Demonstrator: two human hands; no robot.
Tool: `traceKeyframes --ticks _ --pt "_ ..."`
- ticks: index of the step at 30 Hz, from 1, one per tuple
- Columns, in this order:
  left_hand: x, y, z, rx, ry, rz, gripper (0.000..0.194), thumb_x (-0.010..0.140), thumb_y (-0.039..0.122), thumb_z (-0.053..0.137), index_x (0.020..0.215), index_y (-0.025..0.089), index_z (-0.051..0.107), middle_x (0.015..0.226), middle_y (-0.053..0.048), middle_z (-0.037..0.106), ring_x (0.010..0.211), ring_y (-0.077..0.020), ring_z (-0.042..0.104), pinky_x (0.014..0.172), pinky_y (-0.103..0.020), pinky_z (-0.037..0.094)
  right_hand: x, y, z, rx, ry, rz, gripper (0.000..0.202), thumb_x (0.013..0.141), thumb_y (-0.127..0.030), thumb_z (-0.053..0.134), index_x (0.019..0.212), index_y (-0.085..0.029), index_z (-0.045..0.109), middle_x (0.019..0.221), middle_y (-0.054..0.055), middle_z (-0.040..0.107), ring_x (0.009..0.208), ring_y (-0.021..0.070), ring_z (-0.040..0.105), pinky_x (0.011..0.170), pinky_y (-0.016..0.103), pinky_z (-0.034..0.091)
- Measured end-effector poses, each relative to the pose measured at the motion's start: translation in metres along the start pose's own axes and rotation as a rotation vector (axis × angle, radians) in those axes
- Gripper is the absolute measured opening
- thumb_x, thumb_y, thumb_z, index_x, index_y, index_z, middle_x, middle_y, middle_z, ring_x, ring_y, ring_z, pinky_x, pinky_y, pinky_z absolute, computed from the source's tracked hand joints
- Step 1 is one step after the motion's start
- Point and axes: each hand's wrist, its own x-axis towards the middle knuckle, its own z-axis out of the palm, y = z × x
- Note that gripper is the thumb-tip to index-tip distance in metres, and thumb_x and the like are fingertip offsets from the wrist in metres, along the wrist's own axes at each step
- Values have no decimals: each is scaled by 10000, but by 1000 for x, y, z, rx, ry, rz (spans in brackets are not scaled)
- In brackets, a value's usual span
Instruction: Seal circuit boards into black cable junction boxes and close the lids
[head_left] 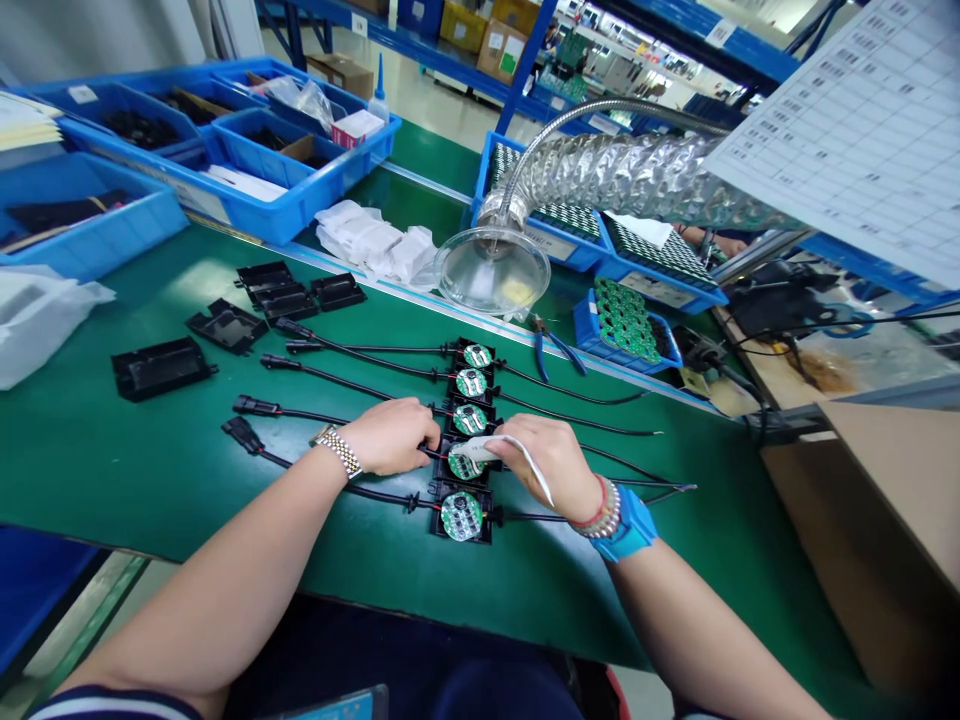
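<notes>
Several black housings with round green circuit boards stand in a column on the green bench, each with black cables to left and right. My left hand [394, 437], fingers closed, grips the black cable at the left side of the second housing from the front. In my right hand [546, 455] is a thin white strip [480, 447], perhaps paper or cloth, bent back over the fingers. Its tip lies over that housing's circuit board [466, 466] and partly hides it. The nearest circuit board [461, 516] is uncovered, just in front of both hands.
Loose black housings [161, 369] lie at the left. Blue parts bins [255, 205] stand behind them. Blue-handled cutters [555, 350] and a blue tray of circuit boards [622, 325] are at the back right. A clear extraction hood [491, 275] hangs low beyond the boards. A cardboard box [862, 540] stands right.
</notes>
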Motion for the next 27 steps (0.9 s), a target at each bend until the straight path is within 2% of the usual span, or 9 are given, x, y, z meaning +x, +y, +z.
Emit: traceKeyframes --ticks 6,13,27 --pt "-1 2 -2 5 -17 -11 91 731 254 622 812 228 658 814 -16 624 827 -188 513 669 -263 363 1 0 -6 -60 14 -46 478 948 -379 318 621 -153 583 567 35 587 526 111 500 532 226 350" --pt "-1 1 -2 -4 -35 -17 86 743 267 615 810 225 649 828 -12 625 849 -188 503 657 -262 354 -2 -4 -11 -49 -63 -31 526 954 -407 275 605 -148 571 558 38 574 534 104 503 536 218 342" --pt "-1 3 -3 -4 -59 -20 91 754 272 608 814 213 642 828 -22 613 855 -194 499 680 -273 360 -14 -12 -16 -91 -100 -53 554 960 -415 233 579 -147 534 516 23 515 501 99 448 506 238 293"
